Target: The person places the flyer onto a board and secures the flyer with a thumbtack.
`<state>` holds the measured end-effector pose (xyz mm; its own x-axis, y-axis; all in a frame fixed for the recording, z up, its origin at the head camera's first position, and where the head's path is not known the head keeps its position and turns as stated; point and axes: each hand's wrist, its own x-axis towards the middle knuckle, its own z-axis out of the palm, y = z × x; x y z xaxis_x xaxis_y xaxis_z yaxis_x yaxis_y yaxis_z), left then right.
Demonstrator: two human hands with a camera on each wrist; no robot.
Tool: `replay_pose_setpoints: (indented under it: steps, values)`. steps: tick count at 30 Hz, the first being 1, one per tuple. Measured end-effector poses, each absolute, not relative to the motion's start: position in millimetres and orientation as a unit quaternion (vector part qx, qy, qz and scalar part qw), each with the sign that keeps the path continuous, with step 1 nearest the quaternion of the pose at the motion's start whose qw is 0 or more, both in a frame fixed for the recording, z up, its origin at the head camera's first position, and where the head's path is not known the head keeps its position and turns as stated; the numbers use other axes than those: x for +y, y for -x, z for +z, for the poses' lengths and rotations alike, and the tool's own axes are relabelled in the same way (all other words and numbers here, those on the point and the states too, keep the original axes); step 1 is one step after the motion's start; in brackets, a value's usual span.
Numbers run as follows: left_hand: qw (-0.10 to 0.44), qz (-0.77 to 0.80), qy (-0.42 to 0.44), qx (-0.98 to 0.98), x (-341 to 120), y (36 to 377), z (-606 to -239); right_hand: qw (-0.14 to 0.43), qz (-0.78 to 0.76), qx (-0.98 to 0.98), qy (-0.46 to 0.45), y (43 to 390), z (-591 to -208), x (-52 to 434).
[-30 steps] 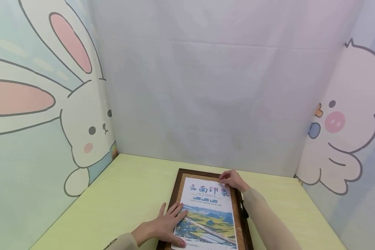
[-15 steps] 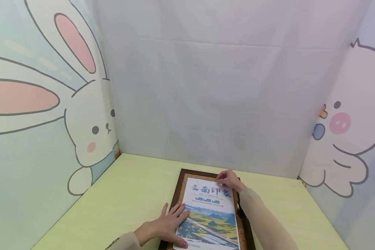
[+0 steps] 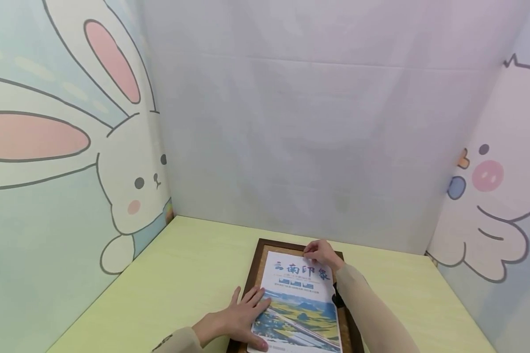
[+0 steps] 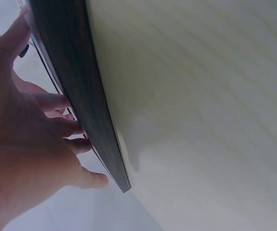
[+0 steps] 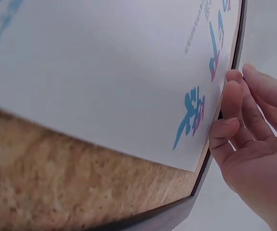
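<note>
A poster with large blue characters and a landscape lies on a cork board in a dark wooden frame. My left hand rests with spread fingers over the poster's left edge. In the left wrist view those fingers reach past the dark frame side. At the top edge, toward the right corner, is my right hand. Seen from the right wrist, its bent fingers touch the poster's top margin, thumb close by. Whether they pinch anything there I cannot tell.
The board lies on a pale yellow-green table. A grey fabric wall stands behind it. Side panels carry a cartoon rabbit and a cartoon chick. A small black object shows beneath the right forearm.
My right hand has slid left along the poster's top edge. The left hand stays in place on the poster. The whole scene has shifted slightly right in the head view.
</note>
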<state>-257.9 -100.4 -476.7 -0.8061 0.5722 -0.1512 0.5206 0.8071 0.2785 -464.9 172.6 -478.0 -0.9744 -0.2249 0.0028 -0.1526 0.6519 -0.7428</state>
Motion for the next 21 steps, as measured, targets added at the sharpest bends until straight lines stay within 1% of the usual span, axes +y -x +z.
replay_pose_setpoints:
  steps: [5,21]
  values:
    - [0.113,0.110,-0.292,0.943,-100.5,258.5,-476.6,0.046,-0.402,0.909,0.098,465.4,-477.5,169.2]
    - [0.125,0.118,-0.298,0.939,-101.0,257.6,-471.7,0.053,-0.381,0.914,0.130,468.3,-477.5,163.7]
